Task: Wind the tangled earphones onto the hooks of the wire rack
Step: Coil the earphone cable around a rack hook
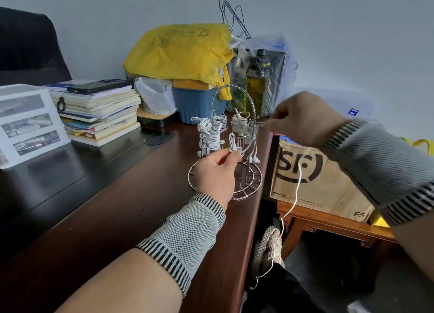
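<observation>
Earphones strung between both hands

Office, cluttered and lived-in. Dark wooden worktop with round cable port set in surface. Black high-backed chair at far left. Stack of books and papers on worktop, phone lying on top. Printed sheets with photos beside stack. Yellow plastic bag and clear bag piled against plain grey wall. Courier carton marked SF on low wooden stand at right.
</observation>
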Motion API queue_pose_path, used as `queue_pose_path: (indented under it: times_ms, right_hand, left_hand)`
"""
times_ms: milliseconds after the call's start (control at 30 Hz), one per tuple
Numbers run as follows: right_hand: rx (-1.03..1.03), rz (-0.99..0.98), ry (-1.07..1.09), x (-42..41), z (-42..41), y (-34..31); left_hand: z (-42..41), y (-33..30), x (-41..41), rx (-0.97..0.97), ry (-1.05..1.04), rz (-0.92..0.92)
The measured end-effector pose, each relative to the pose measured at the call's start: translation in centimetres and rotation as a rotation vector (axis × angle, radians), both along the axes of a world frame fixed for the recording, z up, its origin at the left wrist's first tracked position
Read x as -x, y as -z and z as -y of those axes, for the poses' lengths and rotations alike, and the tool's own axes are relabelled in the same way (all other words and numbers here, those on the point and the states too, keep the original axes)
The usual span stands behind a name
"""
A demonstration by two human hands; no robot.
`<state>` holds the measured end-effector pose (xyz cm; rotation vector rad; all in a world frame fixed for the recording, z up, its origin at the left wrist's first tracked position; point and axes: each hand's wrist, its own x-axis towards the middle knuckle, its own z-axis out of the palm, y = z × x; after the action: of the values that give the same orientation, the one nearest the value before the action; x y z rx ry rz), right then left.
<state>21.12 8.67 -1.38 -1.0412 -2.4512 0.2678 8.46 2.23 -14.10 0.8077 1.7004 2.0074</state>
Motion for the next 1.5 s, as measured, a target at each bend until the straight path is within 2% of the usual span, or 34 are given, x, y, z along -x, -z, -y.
queue_pose_path:
  times_ms: [133,400,567,667,800,933,1133,1233,1367,1500]
  right_hand:
    - [-0.208,0.156,0.032,4.2,1.0,0.2]
    - [-0.324,0.368,-0.056,7.2,3.1,0.4]
    - [-0.587,0.372,-0.204,5.9,4.1,2.7]
    - [-0.681,0.244,-0.257,4.2,4.0,5.3]
    - [-0.534,-0.062,-0.248,2.0,2.4,8.3]
    - [-0.163,-0.199,-0.130,0.4,0.6,9.0]
    - [0.101,-0.269,-0.021,1.4,-0.3,8.8]
    - [0.162,-0.285,-0.001,1.7,-0.4,8.6]
    - [0.272,-0.323,0.058,1.1,-0.8,8.8]
    - [0.725,-0.570,-0.031,-1.2,-2.2,9.4]
  left_hand:
    - [0.1,0.0,0.0,0.009,0.020,0.027]
    - [0.3,-0.2,-0.1,-0.011,0.019,-0.018]
    - [0.3,-0.1,0.2,0.038,-0.016,-0.031]
    - [0.3,-0.2,0.2,0.097,-0.018,-0.120]
    - [0.6,-0.4,-0.1,-0.001,0.017,-0.035]
    - [0.5,-0.1,-0.1,0.042,-0.004,-0.078]
    - [0.5,-0.1,-0.1,0.048,0.016,-0.038]
    - [0.5,-0.2,-0.2,0.014,0.020,0.022]
    - [0.5,-0.1,-0.1,0.005,-0.003,-0.006]
    - [0.6,-0.2,0.0,0.015,-0.018,-0.015]
